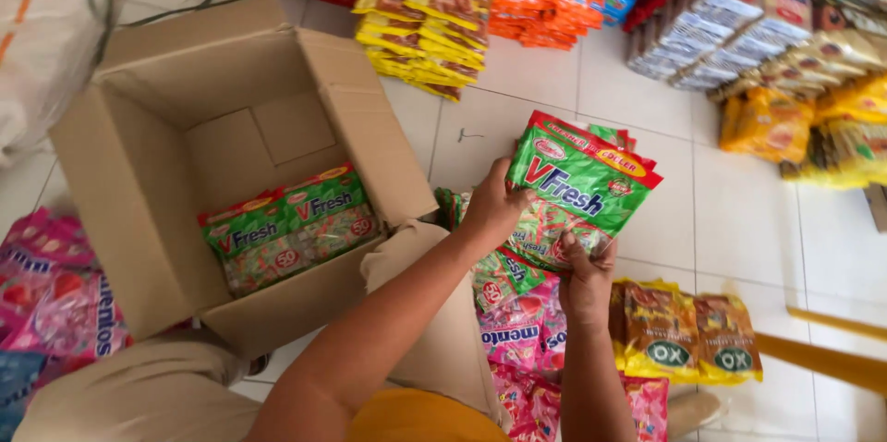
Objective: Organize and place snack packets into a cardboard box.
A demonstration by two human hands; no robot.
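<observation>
Both hands held a stack of green candy packets [577,185] above the white tiled floor [730,220], to the right of an open cardboard box [157,183]. The left hand [494,206] gripped the stack's left edge; the right hand [587,280] clasped its bottom edge. More green packets [286,225] lay inside the box. Pink candy packets [522,331] and brown-yellow packets [684,331] lay on the floor just below the hands.
</observation>
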